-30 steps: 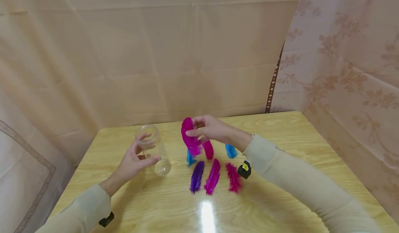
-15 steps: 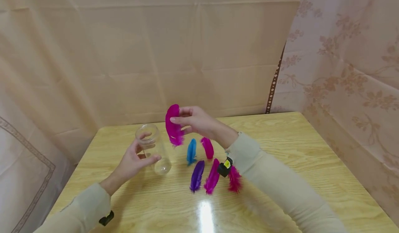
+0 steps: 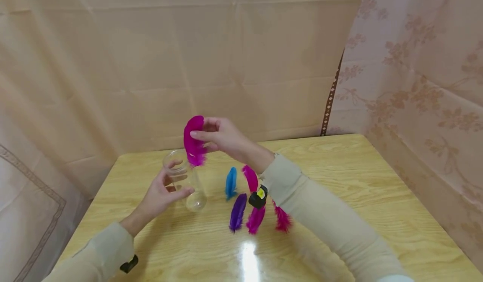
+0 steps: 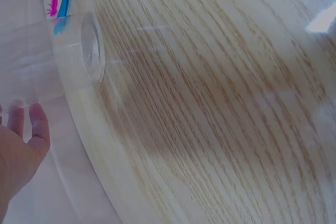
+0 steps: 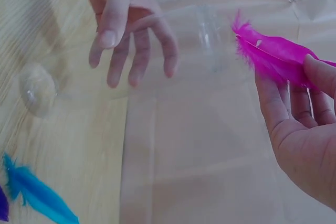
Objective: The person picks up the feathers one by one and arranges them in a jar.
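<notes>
My left hand (image 3: 161,193) grips a clear, see-through jar (image 3: 196,200) around its side, thumb in front and fingers behind. The jar's open mouth points up; its base also shows in the left wrist view, where the left hand (image 4: 23,150) is partly cut off. In my right hand (image 3: 226,137) a magenta feather (image 3: 193,141) is pinched between thumb and fingers, tip up. Its fluffy end hangs right by the jar's rim. Seen from the right wrist, the feather (image 5: 278,59) points its downy end toward the jar's mouth (image 5: 209,38).
On the wooden table (image 3: 339,181) lie a blue feather (image 3: 231,183), a purple feather (image 3: 237,212), a pink feather (image 3: 250,178), another pink feather (image 3: 255,221) partly under the right wrist, and a fluffy crimson feather (image 3: 282,219). Beige cloth (image 3: 151,64) hangs behind the table.
My right hand has carried the magenta feather left and up, from above the other feathers to the jar's rim, uncovering the blue feather. The left hand and jar have stayed nearly still.
</notes>
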### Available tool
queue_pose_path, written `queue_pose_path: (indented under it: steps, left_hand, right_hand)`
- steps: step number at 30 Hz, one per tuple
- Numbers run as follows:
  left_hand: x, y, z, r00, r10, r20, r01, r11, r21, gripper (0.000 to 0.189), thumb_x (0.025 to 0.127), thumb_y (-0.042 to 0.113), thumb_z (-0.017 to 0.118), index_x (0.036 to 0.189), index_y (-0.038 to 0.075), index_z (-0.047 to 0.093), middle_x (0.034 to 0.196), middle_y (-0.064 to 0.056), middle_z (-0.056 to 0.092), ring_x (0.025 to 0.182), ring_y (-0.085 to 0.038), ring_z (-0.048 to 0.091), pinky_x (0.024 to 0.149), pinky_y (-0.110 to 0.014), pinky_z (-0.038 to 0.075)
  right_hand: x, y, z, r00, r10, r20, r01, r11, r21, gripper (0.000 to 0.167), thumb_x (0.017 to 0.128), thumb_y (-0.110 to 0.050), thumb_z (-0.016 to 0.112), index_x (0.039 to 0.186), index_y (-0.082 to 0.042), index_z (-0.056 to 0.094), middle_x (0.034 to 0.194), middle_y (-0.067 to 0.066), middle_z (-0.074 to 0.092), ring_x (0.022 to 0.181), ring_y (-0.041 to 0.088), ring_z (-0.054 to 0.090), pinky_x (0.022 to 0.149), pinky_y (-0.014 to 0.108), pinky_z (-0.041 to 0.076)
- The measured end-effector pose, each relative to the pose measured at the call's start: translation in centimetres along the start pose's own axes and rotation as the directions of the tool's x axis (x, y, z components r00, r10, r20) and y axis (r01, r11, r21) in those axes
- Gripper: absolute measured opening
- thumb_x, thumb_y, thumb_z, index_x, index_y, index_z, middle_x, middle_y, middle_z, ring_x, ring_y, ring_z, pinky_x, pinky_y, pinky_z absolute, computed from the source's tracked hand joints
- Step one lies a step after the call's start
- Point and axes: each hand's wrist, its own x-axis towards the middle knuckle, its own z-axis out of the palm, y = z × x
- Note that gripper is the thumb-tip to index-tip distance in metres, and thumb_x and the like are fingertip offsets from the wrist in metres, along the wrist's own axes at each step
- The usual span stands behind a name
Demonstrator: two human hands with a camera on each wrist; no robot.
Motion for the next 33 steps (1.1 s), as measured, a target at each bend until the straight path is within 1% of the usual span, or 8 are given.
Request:
queue_pose_path:
  steps: [4,8,11,15,19,23,29,33]
  left_hand:
    - [0.3,-0.3,-0.2,1.000,0.007,0.007,-0.007,1.000,-0.010,0.082,0.084,0.007,0.084,0.151,0.015,0.038,0.139,-0.012,0.056,0.126,-0.036,0.055,0.096,-0.041,0.054]
    - [0.4,-0.3,-0.3,1.000,0.025,0.018,-0.025,1.000,-0.013,0.081,0.086,0.005,0.082,0.152,0.015,0.037,0.138,-0.016,0.056,0.127,-0.043,0.053,0.094,-0.034,0.054]
    - [0.5,-0.3,-0.4,0.999,0.029,0.018,-0.028,1.000,-0.014,0.080,0.086,0.004,0.081,0.152,0.014,0.037,0.139,-0.019,0.055,0.127,-0.042,0.053,0.095,-0.036,0.053]
    - [0.6,-0.4,-0.5,1.000,0.016,0.015,-0.016,1.000,-0.019,0.082,0.084,0.004,0.083,0.152,0.014,0.038,0.139,-0.022,0.055,0.127,-0.040,0.054,0.096,-0.044,0.053]
    - [0.8,-0.4,-0.5,1.000,0.005,0.023,-0.005,1.000,-0.008,0.081,0.084,0.006,0.083,0.151,0.010,0.038,0.140,-0.020,0.055,0.127,-0.039,0.054,0.096,-0.042,0.054]
    - [1.1,-0.4,-0.8,0.999,0.014,0.043,-0.014,1.000,-0.006,0.076,0.086,0.006,0.082,0.149,0.008,0.039,0.142,-0.018,0.055,0.128,-0.038,0.054,0.098,-0.046,0.052]
    - [1.4,-0.7,-1.2,0.998,0.012,0.057,-0.012,1.000,0.004,0.069,0.086,0.007,0.082,0.143,0.009,0.044,0.143,-0.014,0.055,0.125,-0.026,0.058,0.098,-0.053,0.050]
    - [1.7,-0.9,-1.4,0.997,-0.024,0.073,0.023,1.000,0.007,0.072,0.087,0.009,0.082,0.146,0.011,0.042,0.145,-0.014,0.053,0.127,-0.032,0.056,0.099,-0.055,0.049]
  right_hand:
    - [0.6,-0.6,0.7,0.999,-0.040,-0.027,0.040,0.999,0.012,0.028,0.098,-0.008,0.067,0.124,0.002,0.061,0.111,0.016,0.068,0.094,0.027,0.070,0.087,0.041,0.059]
    - [1.0,-1.1,1.7,0.994,-0.093,-0.056,0.094,0.996,0.013,0.029,0.097,-0.008,0.069,0.123,0.003,0.062,0.109,0.016,0.068,0.094,0.027,0.071,0.086,0.042,0.059]
    - [1.4,-1.1,2.4,0.989,-0.135,-0.062,0.135,0.991,0.000,0.028,0.096,-0.006,0.070,0.122,0.004,0.063,0.108,0.016,0.069,0.093,0.026,0.071,0.084,0.042,0.060]
    - [1.8,-0.6,2.9,0.983,-0.179,-0.044,0.177,0.983,-0.046,0.027,0.096,-0.006,0.070,0.119,0.004,0.063,0.106,0.017,0.069,0.092,0.026,0.071,0.082,0.042,0.060]
    - [2.2,-0.1,3.1,0.977,-0.213,-0.025,0.208,0.968,-0.142,0.025,0.095,-0.007,0.072,0.116,0.003,0.065,0.105,0.016,0.069,0.091,0.026,0.070,0.079,0.039,0.061]
    - [2.6,0.5,3.3,0.970,-0.243,0.007,0.237,0.941,-0.243,0.022,0.094,-0.006,0.073,0.113,0.003,0.066,0.102,0.014,0.069,0.088,0.024,0.068,0.079,0.034,0.060]
    - [3.1,1.2,3.3,0.971,-0.236,0.037,0.237,0.932,-0.274,0.021,0.093,-0.003,0.072,0.113,0.005,0.066,0.103,0.017,0.069,0.087,0.024,0.068,0.080,0.031,0.059]
    - [3.4,1.6,3.2,0.971,-0.233,0.061,0.240,0.921,-0.306,0.023,0.093,-0.003,0.072,0.115,0.004,0.067,0.105,0.016,0.069,0.089,0.023,0.069,0.082,0.029,0.059]
